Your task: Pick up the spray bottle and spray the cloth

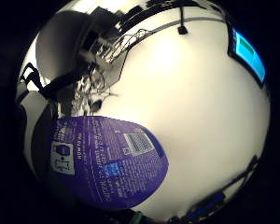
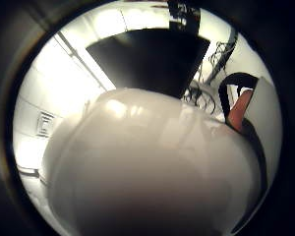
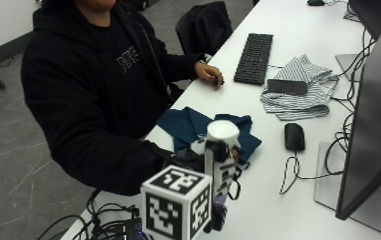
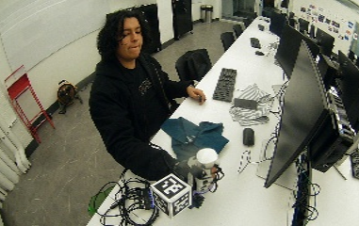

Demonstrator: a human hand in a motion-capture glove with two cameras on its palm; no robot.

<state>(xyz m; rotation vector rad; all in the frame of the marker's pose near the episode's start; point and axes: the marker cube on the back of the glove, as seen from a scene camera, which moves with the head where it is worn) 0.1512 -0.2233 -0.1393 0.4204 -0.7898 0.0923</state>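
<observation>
I see my gloved right hand wrapped around the white spray bottle — held upright, just near of the blue cloth — bare hand resting beside the keyboard.

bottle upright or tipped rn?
Upright. In the outside view the spray bottle stands vertical in the gloved right hand, white top up, beside the blue cloth.

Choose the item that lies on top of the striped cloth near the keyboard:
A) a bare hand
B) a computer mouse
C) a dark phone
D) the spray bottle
C: a dark phone lies on the striped cloth, while the mouse sits on the table nearer the monitor.
</observation>
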